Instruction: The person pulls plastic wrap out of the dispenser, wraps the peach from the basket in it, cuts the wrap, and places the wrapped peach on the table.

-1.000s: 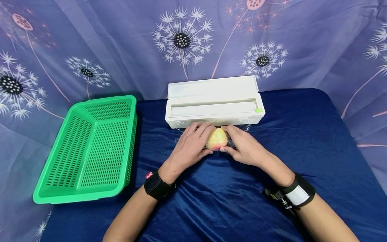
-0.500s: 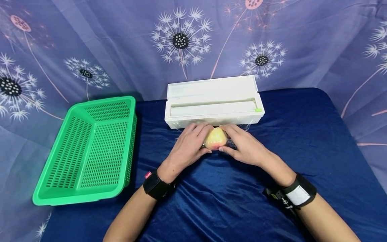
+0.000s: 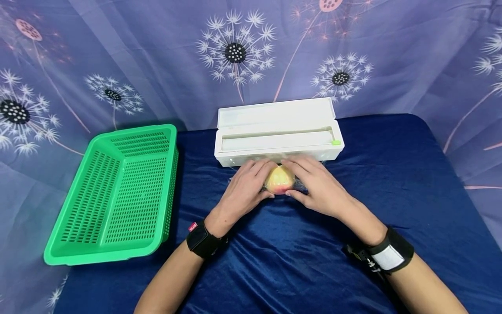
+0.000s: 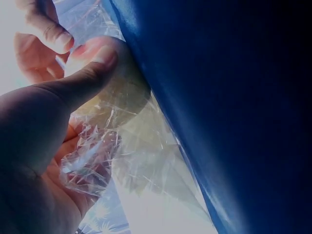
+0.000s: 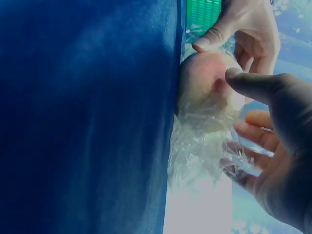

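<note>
The wrapping looks part done: clear film [image 5: 200,151] covers much of the fruit [image 3: 279,179], probably a peach or apple, but loose, crinkled film spreads toward the box, so tucking seems left. Whether the film is cut free cannot be told; the film box [image 3: 243,160] stands open, its roll [image 3: 276,141] showing. The hands are close together, flanking the fruit near the table's middle: the left hand [image 3: 245,185] clasps one side, thumb on the skin-side curve and fingers round behind, while the right hand [image 3: 317,187] touches with its thumb, fingers loosely spread by the film. The box, just beyond along the table's [image 3: 396,174] back edge, limits forward reach; the green basket [image 3: 106,258] takes up the left edge. Bare cloth gives room toward the right edge and the near edge.
</note>
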The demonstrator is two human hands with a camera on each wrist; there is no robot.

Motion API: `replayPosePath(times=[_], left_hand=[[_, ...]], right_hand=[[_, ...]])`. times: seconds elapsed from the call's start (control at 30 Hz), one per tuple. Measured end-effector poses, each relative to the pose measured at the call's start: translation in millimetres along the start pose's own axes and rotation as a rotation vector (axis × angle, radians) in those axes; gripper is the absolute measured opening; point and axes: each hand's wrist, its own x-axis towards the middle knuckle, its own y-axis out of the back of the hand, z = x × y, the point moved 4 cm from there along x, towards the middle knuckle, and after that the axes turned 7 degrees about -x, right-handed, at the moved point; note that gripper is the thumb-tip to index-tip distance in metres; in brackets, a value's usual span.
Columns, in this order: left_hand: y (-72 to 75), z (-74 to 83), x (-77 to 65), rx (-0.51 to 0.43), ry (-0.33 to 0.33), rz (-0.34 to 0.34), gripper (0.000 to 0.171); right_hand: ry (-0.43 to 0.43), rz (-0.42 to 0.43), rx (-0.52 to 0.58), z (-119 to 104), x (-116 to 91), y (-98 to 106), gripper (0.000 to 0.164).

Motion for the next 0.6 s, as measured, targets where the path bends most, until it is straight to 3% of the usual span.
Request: replayPosePath(times=[0.2, 0.6], left_hand=[[0.3, -0.5, -0.1, 0.002, -0.003, -0.001, 0.085], [-0.1, 0.6, 0.2, 0.015, 0.008, -0.016, 0.084]], right_hand=[[0.011, -0.003, -0.037, -4.8, -0.8, 0.4, 0.069], [0.012, -0.013, -0.066, -4.7, -1.4, -3.5, 0.075]])
